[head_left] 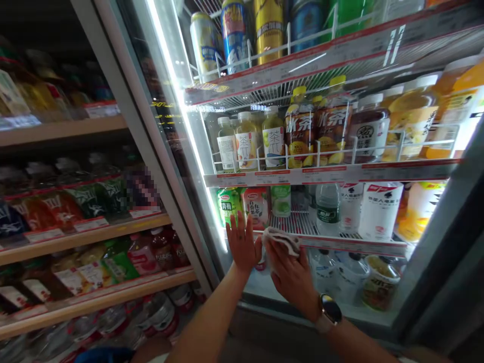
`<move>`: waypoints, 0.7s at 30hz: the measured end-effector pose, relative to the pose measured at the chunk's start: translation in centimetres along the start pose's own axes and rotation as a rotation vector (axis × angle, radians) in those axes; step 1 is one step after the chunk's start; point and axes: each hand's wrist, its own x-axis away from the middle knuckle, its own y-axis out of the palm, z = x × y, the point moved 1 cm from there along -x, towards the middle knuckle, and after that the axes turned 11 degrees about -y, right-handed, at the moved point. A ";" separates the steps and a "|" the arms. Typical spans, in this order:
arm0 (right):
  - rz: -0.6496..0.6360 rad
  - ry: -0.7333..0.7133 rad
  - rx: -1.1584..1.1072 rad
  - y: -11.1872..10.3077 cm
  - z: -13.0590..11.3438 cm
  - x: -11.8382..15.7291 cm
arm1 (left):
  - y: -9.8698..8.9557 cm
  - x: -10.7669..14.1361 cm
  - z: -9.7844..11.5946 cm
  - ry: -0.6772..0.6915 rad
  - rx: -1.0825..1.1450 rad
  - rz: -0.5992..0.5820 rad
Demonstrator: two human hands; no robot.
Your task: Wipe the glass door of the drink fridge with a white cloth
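Observation:
My left hand (242,244) is open, its fingers spread upward in front of a green carton (229,201) and a red carton (255,204) on a lower fridge shelf. Whether it touches them or the shelf edge I cannot tell. Close beside it on the right, my right hand (289,267) is closed on a whitish cloth (283,239). The cloth lies at the front rail (351,245) of that shelf, partly covered by my fingers. A watch (330,308) is on my right wrist.
Iced tea bottles (298,131) and other drinks stand behind a wire guard on the shelf above. Cans (270,30) line the top shelf. Large bottles and a tub (380,285) sit at the bottom. To the left, past a grey frame (147,136), wooden shelves (86,237) hold bottles.

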 end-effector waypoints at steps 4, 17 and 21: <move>0.070 0.092 0.083 -2.6 2.2 -2.2 | -0.1 -0.3 0.2 0.024 0.029 0.024; 0.149 0.001 0.090 1.3 -0.5 0.4 | 0.0 0.0 0.0 0.018 0.020 0.020; 0.094 -0.017 0.082 -0.1 0.9 0.3 | -0.1 -0.2 0.1 0.033 0.034 0.031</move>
